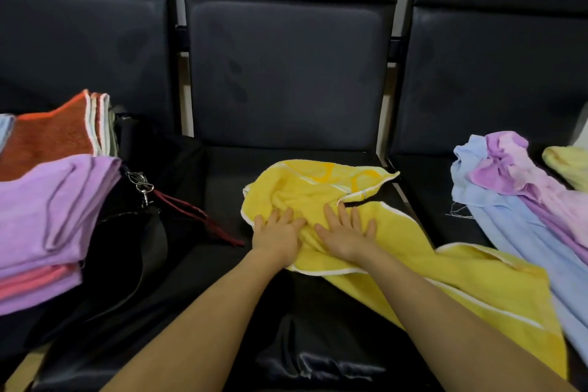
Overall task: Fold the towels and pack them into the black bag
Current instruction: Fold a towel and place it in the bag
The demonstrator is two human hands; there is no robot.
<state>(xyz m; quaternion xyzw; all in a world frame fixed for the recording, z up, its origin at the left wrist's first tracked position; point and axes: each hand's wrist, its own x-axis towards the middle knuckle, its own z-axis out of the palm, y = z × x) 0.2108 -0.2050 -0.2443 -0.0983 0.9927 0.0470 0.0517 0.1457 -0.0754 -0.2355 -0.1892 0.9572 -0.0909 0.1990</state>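
Both hands flat, left hand (276, 234), right hand (345, 234), yellow towel (397, 251)

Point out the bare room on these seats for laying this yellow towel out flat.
Bare seat lies behind the yellow towel, up to the backrest, and in a strip between it and the black bag. Both hands press the towel. Crowded: folded stacks left, loose towels right.

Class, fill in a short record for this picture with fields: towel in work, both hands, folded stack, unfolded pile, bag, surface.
towel in work: yellow towel, crumpled, not yet folded
left hand: flat on the yellow towel, fingers straight
right hand: flat on it too, beside the left
folded stack: purple towels with orange towels behind
unfolded pile: blue towel and pink-purple towel
bag: black bag, beside the stack
surface: dark seats
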